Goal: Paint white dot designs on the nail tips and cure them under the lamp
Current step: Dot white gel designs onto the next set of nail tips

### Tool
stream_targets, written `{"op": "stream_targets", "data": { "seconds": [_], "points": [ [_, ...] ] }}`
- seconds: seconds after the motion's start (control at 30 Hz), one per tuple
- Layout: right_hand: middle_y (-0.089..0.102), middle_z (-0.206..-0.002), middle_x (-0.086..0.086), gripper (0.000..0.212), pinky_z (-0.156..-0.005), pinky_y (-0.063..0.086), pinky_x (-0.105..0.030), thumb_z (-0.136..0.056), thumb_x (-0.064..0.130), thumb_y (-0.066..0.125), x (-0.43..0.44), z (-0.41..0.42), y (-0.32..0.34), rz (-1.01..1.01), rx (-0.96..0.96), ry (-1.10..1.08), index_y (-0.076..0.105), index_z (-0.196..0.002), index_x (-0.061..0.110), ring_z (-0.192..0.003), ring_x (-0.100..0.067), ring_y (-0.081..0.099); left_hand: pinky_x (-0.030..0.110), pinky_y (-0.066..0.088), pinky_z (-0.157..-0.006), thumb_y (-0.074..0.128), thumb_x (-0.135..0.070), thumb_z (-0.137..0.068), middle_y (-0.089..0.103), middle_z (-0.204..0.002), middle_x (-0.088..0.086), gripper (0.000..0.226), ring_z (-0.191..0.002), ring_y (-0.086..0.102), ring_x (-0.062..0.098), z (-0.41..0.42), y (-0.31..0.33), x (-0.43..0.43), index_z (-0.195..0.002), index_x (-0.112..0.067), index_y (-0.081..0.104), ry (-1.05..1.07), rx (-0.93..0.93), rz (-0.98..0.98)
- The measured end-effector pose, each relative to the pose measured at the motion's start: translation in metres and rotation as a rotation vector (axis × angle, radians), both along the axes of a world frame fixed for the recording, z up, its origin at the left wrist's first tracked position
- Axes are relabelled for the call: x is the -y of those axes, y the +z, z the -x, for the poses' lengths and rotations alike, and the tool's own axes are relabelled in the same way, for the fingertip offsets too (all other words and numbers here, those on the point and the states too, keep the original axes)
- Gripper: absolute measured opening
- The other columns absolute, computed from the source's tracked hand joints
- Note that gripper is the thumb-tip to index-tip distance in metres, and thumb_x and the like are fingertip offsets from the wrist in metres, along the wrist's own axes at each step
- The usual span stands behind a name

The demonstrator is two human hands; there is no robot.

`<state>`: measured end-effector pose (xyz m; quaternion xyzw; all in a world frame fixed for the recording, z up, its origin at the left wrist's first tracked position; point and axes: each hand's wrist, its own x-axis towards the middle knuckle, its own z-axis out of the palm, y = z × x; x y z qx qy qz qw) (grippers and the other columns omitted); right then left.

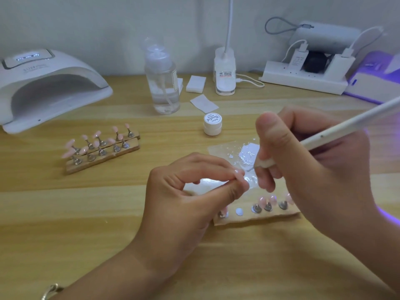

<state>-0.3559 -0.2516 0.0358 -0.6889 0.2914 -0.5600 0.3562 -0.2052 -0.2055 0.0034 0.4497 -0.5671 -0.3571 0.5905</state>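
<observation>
so, mid-painting. left hand (190,191) sits near the middle of the desk (65,234), grip pinched thumb-and-fingers on one nail tip (239,173), lifted off its strip. right hand (313,169) has its grip closed round a white brush (346,129), held like a pen. fine point is just beside the tip; touching or not, cannot tell. behind the hands lies a clear sheet (218,149) smeared with white paint. small paint jar (212,124) stands past it, lid on.

done vs left, my guess:
- near strip (255,218) by the near edge carries several pink tips on metal stands and one bare white spot (238,211), likely where the held tip belongs. glare hides whether those tips have dots.
- two more strips (101,151) toward the left edge hold rows of pink tips that look plain from here, so most of the painting seems left.
- curing lamp (47,87) at the far-left corner has its display lit, nothing seen inside, so curing looks not yet done for this batch.
- purple glow comes from a second unit (372,83) at the far-right corner; what is in it is hidden.
</observation>
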Motion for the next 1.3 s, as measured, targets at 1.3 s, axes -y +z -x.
{"op": "stream_targets", "data": {
  "seconds": [1.3],
  "points": [
    [0.058, -0.049, 0.002, 0.040, -0.042, 0.041, -0.018, -0.097, 0.018, 0.056, 0.0008, 0.0003, -0.0067, 0.033, -0.094, 0.041, 0.053, -0.059, 0.004, -0.041, -0.013, 0.056, 0.006, 0.042, -0.066, 0.084, -0.008, -0.068, 0.074, -0.077, -0.002, 0.011, -0.073, 0.068, 0.006, 0.0015, 0.0008, -0.0007, -0.071, -0.017, 0.077, -0.015, 0.003, 0.069]
  ]
}}
